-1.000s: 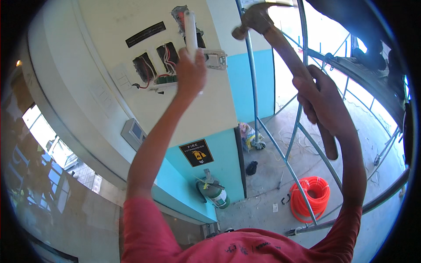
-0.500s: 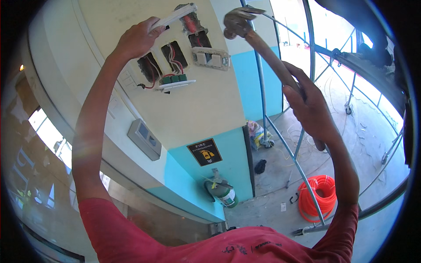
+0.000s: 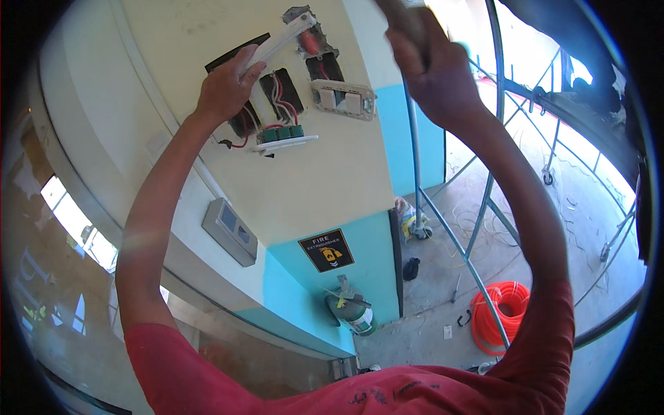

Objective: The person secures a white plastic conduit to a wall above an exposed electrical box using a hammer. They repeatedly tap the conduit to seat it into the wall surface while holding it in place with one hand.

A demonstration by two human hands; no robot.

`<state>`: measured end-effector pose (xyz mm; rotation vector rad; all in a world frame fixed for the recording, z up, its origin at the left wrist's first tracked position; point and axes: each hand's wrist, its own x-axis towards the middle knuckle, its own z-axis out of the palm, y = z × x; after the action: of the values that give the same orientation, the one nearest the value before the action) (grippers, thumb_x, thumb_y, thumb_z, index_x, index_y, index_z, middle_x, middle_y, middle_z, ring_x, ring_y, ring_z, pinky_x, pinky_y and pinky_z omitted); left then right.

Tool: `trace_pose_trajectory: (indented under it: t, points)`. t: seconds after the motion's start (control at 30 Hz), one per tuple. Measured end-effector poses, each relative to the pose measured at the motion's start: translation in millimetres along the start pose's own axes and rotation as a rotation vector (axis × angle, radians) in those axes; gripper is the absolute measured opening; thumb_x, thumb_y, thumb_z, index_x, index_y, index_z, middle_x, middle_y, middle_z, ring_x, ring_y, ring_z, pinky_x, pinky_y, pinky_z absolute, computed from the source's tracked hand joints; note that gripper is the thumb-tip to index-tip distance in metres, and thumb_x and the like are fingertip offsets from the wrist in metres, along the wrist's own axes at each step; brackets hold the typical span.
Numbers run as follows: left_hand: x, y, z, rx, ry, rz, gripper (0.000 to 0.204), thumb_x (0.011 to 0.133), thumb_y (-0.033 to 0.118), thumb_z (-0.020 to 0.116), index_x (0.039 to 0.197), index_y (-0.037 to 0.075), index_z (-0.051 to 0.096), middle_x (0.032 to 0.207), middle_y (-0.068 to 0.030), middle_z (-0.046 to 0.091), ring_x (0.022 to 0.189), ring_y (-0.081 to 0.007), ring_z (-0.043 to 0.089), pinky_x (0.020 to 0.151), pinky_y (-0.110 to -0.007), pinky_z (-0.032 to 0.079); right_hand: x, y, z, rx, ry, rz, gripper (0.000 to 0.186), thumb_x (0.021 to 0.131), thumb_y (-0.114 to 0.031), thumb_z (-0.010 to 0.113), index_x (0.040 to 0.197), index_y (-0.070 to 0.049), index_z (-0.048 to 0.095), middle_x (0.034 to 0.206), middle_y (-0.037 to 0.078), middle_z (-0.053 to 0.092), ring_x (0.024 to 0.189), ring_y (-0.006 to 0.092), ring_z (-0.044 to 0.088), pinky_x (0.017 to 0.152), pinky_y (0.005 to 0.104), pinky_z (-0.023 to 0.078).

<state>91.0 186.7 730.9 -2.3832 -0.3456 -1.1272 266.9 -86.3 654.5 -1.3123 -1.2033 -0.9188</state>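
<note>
My left hand [image 3: 228,88] is closed around a narrow white strip [image 3: 280,40]. The strip's far end rests at or just in front of a rough wall cavity [image 3: 299,15] with orange-red conduit [image 3: 309,45] inside. My right hand [image 3: 439,79] grips a hammer by its wooden handle [image 3: 402,21], raised right of the wall corner; its head is out of the picture. Below the left hand, a white switch plate with green-backed modules [image 3: 282,134] hangs from red and white wires [image 3: 281,97] out of a wall box. Another loose switch frame [image 3: 344,101] hangs beside it.
A grey wall device [image 3: 229,230], a black sign [image 3: 326,250] and a green fire extinguisher [image 3: 354,312] are lower on the wall. Scaffold tubes [image 3: 446,232] stand at right, by an orange coil of tubing [image 3: 499,315]. Loose wires lie on the floor [image 3: 443,290].
My right hand has swung up and left, taking the hammer's head out of view. The view has shifted slightly; a dark edge now shows behind my left hand, which still holds the strip.
</note>
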Motion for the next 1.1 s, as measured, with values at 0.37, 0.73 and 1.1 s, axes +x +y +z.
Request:
trace_pose_trajectory:
  t: [0.37, 0.73, 1.1]
  points:
    - [-8, 15, -1, -0.071, -0.047, -0.093, 0.048, 0.095, 0.045, 0.045, 0.129, 0.011, 0.048, 0.094, -0.0181, 0.067, 0.087, -0.0377, 0.065, 0.077, -0.046, 0.051, 38, -73, -52, 0.083, -0.331, -0.008, 0.037, 0.097, -0.033, 0.048, 0.090, 0.002, 0.054, 0.067, 0.013, 0.057, 0.056, 0.0201, 0.057, 0.054, 0.0373, 0.047]
    - [16, 30, -26, -0.021, -0.151, -0.116, 0.046, 0.095, 0.044, 0.045, 0.124, 0.009, 0.053, 0.095, -0.0202, 0.067, 0.087, -0.0375, 0.064, 0.077, -0.047, 0.050, 41, -60, -51, -0.031, -0.517, 0.480, 0.038, 0.098, -0.035, 0.047, 0.091, 0.001, 0.054, 0.066, 0.008, 0.055, 0.054, 0.0153, 0.055, 0.049, 0.0343, 0.046]
    - [-26, 12, -2, -0.256, 0.160, -0.107, 0.044, 0.094, 0.045, 0.050, 0.125, 0.014, 0.054, 0.080, -0.0152, 0.067, 0.075, -0.0326, 0.066, 0.068, -0.042, 0.050, -23, -28, -66, -0.023, -0.210, 0.178, 0.038, 0.097, -0.039, 0.051, 0.095, -0.001, 0.057, 0.062, 0.010, 0.056, 0.052, 0.0154, 0.058, 0.048, 0.0319, 0.046]
